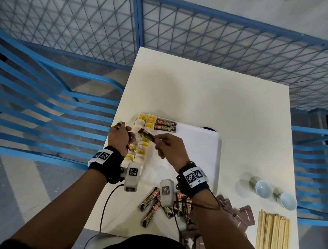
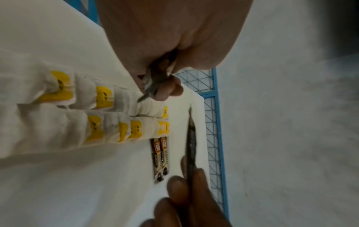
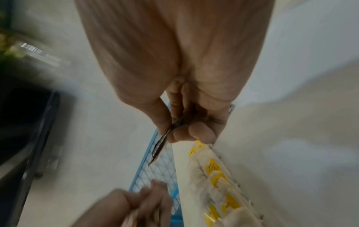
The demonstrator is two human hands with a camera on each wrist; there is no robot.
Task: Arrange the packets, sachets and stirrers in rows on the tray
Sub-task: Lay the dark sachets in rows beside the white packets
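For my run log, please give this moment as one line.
right hand: pinches brown coffee stick sachet | left hand: holds more sachets | white plastic tray: two sachets placed

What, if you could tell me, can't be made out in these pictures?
- Head view: how many coffee sticks the left hand holds; its fingers hide them.
- Right wrist view: print on the coffee stick in the right hand; edge-on and blurred.
- Head view: brown sachets partly hidden by the right forearm.

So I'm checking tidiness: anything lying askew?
Yes. The brown coffee granule sticks lie criss-crossed in a loose heap on the white table, near its front edge, unlike the two aligned on the white tray.
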